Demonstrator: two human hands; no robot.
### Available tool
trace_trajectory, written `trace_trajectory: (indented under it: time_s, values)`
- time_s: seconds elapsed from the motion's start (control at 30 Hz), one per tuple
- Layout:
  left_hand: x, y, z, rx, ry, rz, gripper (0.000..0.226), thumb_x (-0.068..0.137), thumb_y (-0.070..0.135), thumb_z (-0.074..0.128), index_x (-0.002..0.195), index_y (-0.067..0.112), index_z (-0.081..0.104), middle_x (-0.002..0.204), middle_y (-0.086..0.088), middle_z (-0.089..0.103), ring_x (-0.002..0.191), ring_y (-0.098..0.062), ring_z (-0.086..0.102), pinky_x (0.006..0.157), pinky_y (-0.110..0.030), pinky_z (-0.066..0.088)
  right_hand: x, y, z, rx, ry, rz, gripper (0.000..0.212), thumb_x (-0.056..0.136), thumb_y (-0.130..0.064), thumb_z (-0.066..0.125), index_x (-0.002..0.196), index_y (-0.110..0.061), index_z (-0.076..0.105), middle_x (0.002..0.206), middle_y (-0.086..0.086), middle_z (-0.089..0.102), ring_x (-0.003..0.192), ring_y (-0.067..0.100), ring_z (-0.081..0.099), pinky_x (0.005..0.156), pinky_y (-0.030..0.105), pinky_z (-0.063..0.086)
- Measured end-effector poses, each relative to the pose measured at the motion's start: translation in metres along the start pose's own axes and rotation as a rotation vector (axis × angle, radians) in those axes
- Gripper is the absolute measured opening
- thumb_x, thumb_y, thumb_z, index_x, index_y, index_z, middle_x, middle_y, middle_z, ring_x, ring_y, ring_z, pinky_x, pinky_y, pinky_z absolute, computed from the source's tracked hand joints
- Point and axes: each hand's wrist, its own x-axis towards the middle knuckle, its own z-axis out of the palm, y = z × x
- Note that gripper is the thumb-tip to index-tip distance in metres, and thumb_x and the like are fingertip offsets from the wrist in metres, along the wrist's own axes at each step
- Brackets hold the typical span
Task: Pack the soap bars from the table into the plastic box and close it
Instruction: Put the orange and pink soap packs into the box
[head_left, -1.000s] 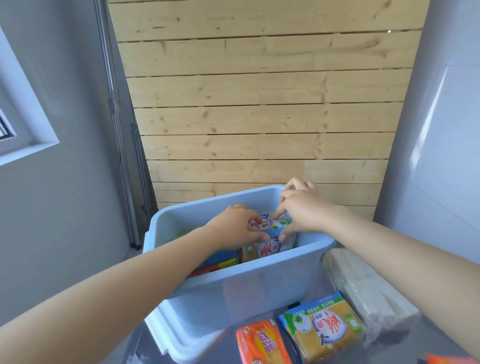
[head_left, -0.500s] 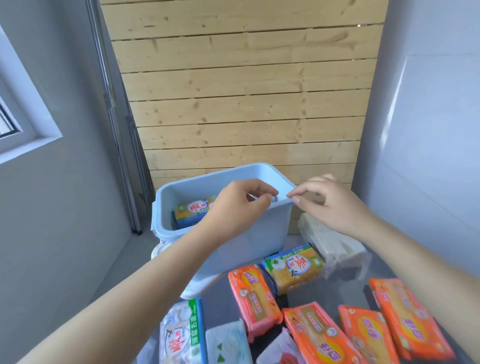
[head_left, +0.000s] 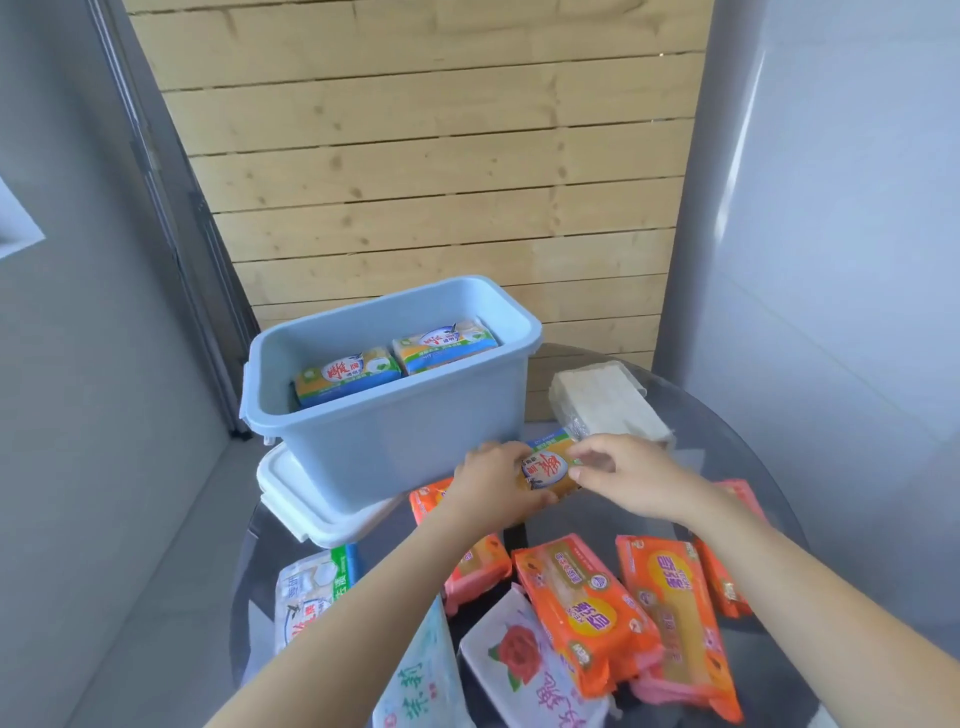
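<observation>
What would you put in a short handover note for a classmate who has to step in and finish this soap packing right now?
Left hand grips the yellow soap bar in front of the blue plastic box; right hand touches the bar's right end.
Done: two yellow bars lie side by side in the box.
Left: pack this bar, the orange packs, the white packs and the pale block from the glass table.
Then pull the white lid from under the box and close it.
</observation>
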Motion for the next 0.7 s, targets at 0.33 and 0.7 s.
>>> trace_trajectory:
  time_s: [0.33,0.7]
  values:
    - [0.004,-0.01,0.013,-0.008,0.082,-0.003,0.072,0.069,0.042,0.072,0.135,0.031,0.043,0.128,-0.003,0.056,0.116,-0.022,0.051,0.099,-0.041,0.046,-0.016,0.001,-0.008,-0.076,-0.183,0.13,0.031,0.088,-0.042,0.051,0.106,-0.021,0.065,0.085,-0.005,0.072,0.055,0.002,0.065,0.063,0.023,0.048]
    - [-0.051,-0.028,-0.02,-0.41,0.328,0.065,0.06,0.066,0.032,0.079,0.119,0.036,0.05,0.119,0.004,0.062,0.107,-0.021,0.059,0.084,-0.041,0.055,-0.047,-0.013,0.001,0.034,-0.514,0.217,0.057,0.073,-0.05,0.068,0.12,-0.026,0.045,0.089,0.002,0.074,0.055,0.009,0.058,0.057,0.025,0.043]
